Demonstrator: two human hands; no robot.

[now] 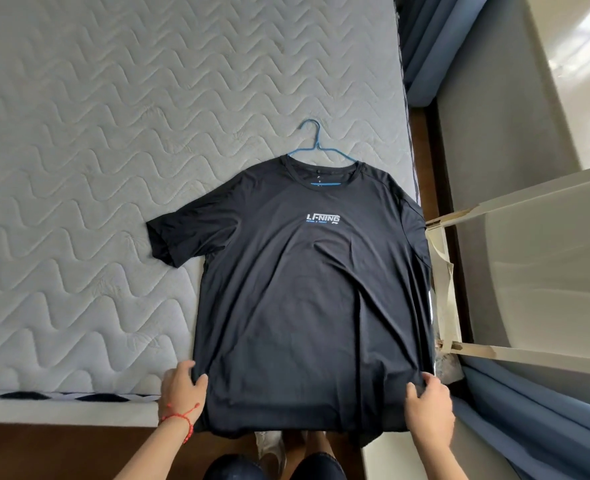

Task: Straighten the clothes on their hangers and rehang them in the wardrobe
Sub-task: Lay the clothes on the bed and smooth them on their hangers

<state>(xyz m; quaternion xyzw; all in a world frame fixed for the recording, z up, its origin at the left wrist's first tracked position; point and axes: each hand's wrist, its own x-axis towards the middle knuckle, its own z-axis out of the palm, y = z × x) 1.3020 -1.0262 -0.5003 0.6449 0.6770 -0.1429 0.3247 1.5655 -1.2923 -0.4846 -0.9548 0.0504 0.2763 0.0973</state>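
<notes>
T-shirt (304, 306), dark navy with a small white and blue chest logo (322, 218), lies face up and spread flat on the bed; I see it occupying the right half of the mattress (79, 168), collar away from me and hem toward me. The mattress is bare, pale grey, quilted in wavy lines. The shirt's right sleeve reaches the mattress's right edge, while the left sleeve lies fanned out on the quilting. The hem hangs just over the near edge of the bed. Soft creases run from the chest down toward the lower right corner. To the right of the bed I see blue curtains (529, 420) and a pale chair-like frame (453, 282) standing just beside the mattress edge. Hanger (316, 147), thin and blue, sits inside the shirt: its hook and sloping shoulders emerge from the neck opening and rest on the mattress, and its lower bar shows through the collar. Left hand (182, 386), with a red cord bracelet (179, 415) at the wrist, pinches the lower left side of the shirt between thumb and curled fingers. Right hand (428, 407) grips the lower right side likewise, fingers folded over bunched fabric.
</notes>
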